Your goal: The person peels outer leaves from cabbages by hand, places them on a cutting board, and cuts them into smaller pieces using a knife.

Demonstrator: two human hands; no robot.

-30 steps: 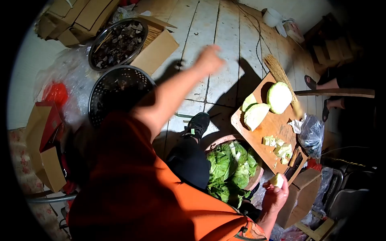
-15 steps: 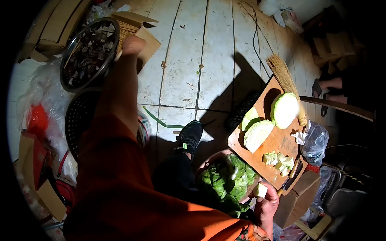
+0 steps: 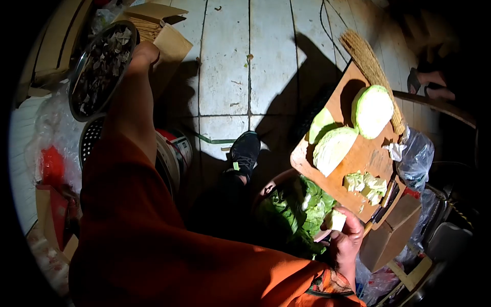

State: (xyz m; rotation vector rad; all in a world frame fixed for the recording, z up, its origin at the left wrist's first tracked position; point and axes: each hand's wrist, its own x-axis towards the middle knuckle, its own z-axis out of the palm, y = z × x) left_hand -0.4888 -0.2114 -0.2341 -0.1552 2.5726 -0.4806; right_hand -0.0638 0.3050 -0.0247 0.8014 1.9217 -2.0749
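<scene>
My right hand (image 3: 348, 238) pinches a pale cut chunk of cabbage (image 3: 336, 220) between thumb and fingers, beside the near corner of a wooden cutting board (image 3: 337, 176). On that board lie a large cabbage half (image 3: 375, 111), a cut cabbage wedge (image 3: 333, 151), some small cabbage chunks (image 3: 364, 185) and a knife (image 3: 384, 203). Far off at the upper left, my left hand (image 3: 145, 54) is at an open cardboard box (image 3: 174, 43) holding thin tan sticks (image 3: 144, 30), close to the rim of a metal bowl (image 3: 134, 56) of dark, crinkled pieces. Its fingers are hidden from view.
Green leaves (image 3: 302, 210) fill a tub below the board. A straw broom head (image 3: 371, 71) lies along the board's far edge, with a plastic bag (image 3: 415, 156) nearby. A bucket (image 3: 174, 153) stands by my left arm. Another person's feet (image 3: 434, 84) show at right.
The camera view has shifted. My left hand has drawn back slightly toward me at the box, close to the bowl's rim. My right hand keeps its hold on the cabbage chunk.
</scene>
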